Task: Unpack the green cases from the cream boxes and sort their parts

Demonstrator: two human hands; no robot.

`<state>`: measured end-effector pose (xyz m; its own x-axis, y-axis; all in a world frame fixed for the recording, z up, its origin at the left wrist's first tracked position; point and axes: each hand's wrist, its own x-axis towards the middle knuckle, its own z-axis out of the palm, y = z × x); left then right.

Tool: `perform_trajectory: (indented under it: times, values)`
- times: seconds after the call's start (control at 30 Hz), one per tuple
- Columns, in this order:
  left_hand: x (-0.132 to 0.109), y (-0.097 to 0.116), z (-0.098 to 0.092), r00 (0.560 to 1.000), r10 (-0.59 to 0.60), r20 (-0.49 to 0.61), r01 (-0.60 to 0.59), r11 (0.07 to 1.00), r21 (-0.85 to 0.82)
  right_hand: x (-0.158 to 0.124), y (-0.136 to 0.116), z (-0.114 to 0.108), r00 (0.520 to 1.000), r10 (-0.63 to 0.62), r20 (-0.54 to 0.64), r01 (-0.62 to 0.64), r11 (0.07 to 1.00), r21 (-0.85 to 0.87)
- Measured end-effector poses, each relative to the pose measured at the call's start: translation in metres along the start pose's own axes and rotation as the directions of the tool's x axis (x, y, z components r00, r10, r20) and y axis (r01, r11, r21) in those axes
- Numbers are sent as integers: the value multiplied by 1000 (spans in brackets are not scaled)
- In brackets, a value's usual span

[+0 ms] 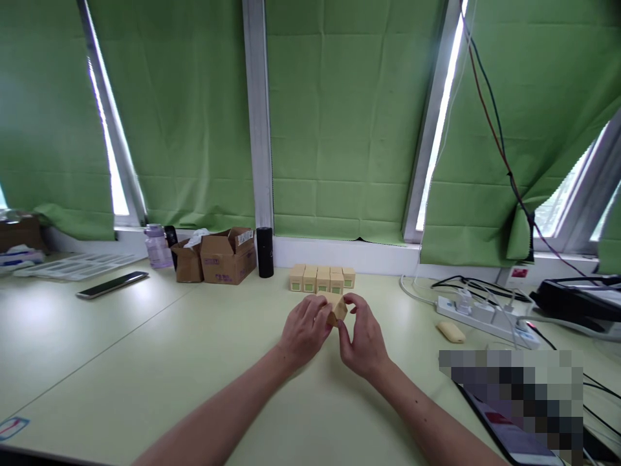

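Observation:
Between my two hands is a small tan cardboard box [336,307], held just above or on the table; I cannot tell which. My left hand [306,327] wraps its fingers around the box's left side. At its right end, the thumb and forefinger of my right hand [361,336] pinch the edge, where a flap seems to stand at an angle. Just beyond my hands, several similar small tan boxes [309,278] stand in a row, each with a pale green label near the bottom of its front.
Left of the row stand a black cylinder [264,252], an open brown carton [228,257] and a lilac bottle [158,246]. A phone [112,285] lies far left. To the right are a white power strip [485,317] with cables, a cream oval object [451,332] and a partly blurred-out tablet [504,427].

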<state>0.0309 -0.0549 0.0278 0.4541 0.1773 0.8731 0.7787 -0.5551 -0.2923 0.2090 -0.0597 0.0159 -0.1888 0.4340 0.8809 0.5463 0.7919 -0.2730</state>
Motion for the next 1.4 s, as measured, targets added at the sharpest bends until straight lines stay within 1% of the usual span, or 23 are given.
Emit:
perform_trajectory:
  times: [0.17,0.27,0.4,0.5,0.67,0.8,1.03,1.23,1.3,1.4]
  values:
    - [0,1,3,998,46,44,-47,999,25,-2,-2,3,997,41,69,-37,998,-51]
    - [-1,3,6,997,52,60,-53,998,21,-3,-2,5,991,76,106,-70,996,-57]
    - [-3,4,8,995,43,92,-44,999,18,-4,-1,8,988,99,118,-94,994,-55]
    - [-5,6,8,992,0,130,1,1000,-10,-4,1,9,988,112,110,-107,993,-54]
    - [-8,8,9,971,-105,217,123,990,-69,-5,6,11,987,132,96,-130,991,-32]
    - [-9,9,9,958,-130,256,157,984,-86,-6,7,13,987,132,91,-131,991,-11]
    - [-7,10,11,947,-144,286,186,975,-124,-6,7,15,985,154,83,-153,988,-14]
    - [-9,7,7,925,-189,329,268,939,-214,-4,11,8,971,220,91,-218,975,-35]
    - [-10,5,7,919,-207,336,300,920,-252,-3,11,7,966,236,105,-237,972,-5]
    - [-12,2,9,915,-265,305,350,897,-271,-2,10,7,966,239,101,-246,967,67]
